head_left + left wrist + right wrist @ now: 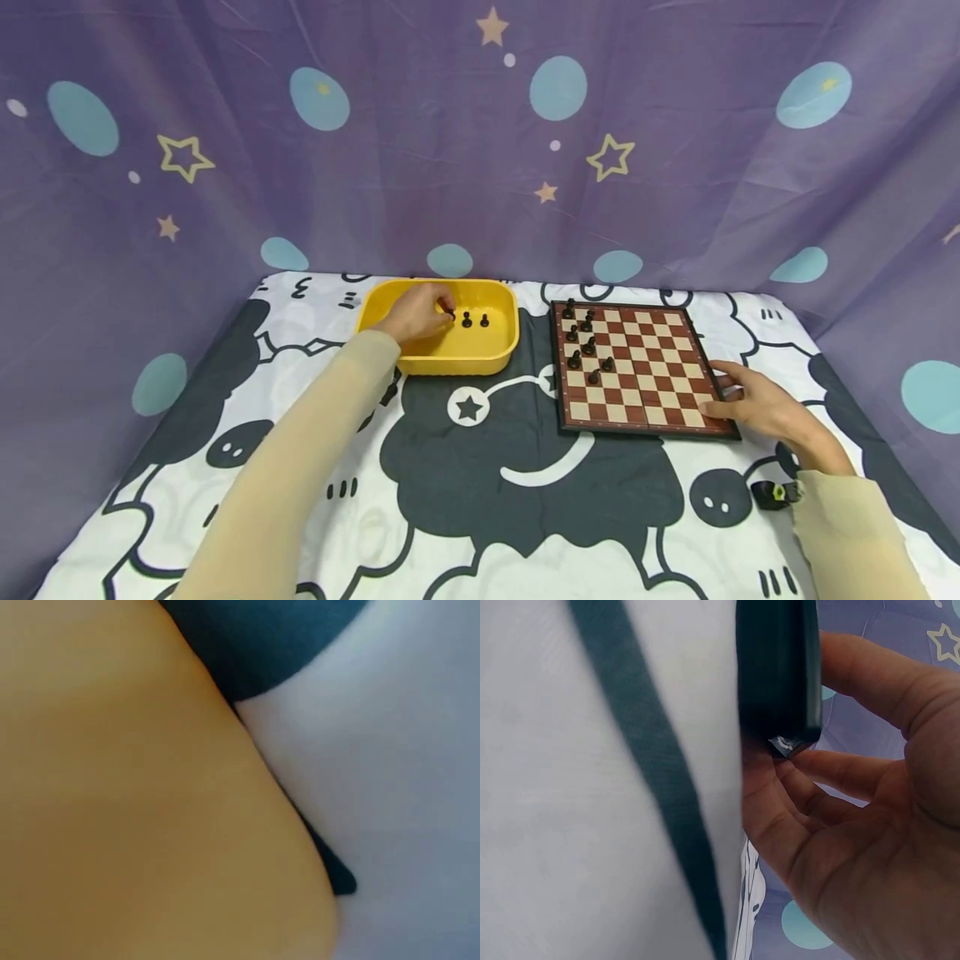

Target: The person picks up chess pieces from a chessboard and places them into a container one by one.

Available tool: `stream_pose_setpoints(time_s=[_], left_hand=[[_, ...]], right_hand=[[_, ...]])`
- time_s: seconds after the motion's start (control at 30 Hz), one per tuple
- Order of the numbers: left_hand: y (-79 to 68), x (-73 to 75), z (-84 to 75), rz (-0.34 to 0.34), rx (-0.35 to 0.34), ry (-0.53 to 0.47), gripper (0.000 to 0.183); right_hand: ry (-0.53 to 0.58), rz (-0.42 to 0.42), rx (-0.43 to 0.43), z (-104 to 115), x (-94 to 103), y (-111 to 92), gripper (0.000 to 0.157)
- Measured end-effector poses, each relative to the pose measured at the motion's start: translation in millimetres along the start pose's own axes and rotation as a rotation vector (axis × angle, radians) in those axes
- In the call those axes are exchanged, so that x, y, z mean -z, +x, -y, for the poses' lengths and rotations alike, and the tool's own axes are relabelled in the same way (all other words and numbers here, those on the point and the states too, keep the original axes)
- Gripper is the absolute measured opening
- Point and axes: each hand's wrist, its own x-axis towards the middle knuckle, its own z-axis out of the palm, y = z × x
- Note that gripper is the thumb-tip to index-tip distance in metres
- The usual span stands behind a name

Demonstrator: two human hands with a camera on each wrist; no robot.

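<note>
Inside the yellow tray (pixel 495 361), my left hand (pixel 420 315) pinches a small black chess piece (pixel 451 314) between thumb and fingers. Two more black chess pieces (pixel 467 320) stand in the tray, right of that hand. The left wrist view holds only the tray's yellow wall (pixel 150 810) and cloth, no hand. My right hand (pixel 757 406) grips the near right edge of a brown and cream chessboard (pixel 660 367), thumb on top. Close up, the right wrist view has that hand (pixel 855 817) at the board's dark edge (pixel 780 675). Several black chess pieces (pixel 589 346) stand on the board's left side.
A black and white cartoon-print cloth (pixel 525 475) covers the table under tray and board. Behind it hangs a purple curtain (pixel 450 167) with stars and blue ovals. A strip of cloth separates the tray from the board.
</note>
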Motion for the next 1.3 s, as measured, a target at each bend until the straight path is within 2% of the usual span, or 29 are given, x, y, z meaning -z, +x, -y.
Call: stream_pose_setpoints(time_s=[0.17, 0.73, 1.3], left_hand=[[4.8, -1.2, 1.3, 0.034, 0.027, 0.0, 0.014], [11.2, -4.7, 2.4, 0.077, 0.027, 0.058, 0.014], [10.5, -5.5, 2.6, 0.091, 0.06, 0.016, 0.016]], right_hand=[[-0.003, -0.003, 0.02, 1.6, 1.9, -0.3, 0.089], [-0.002, -0.004, 0.02, 2.1, 2.6, -0.4, 0.089], [0.01, -0.006, 0.016, -1.3, 0.7, -0.4, 0.09]])
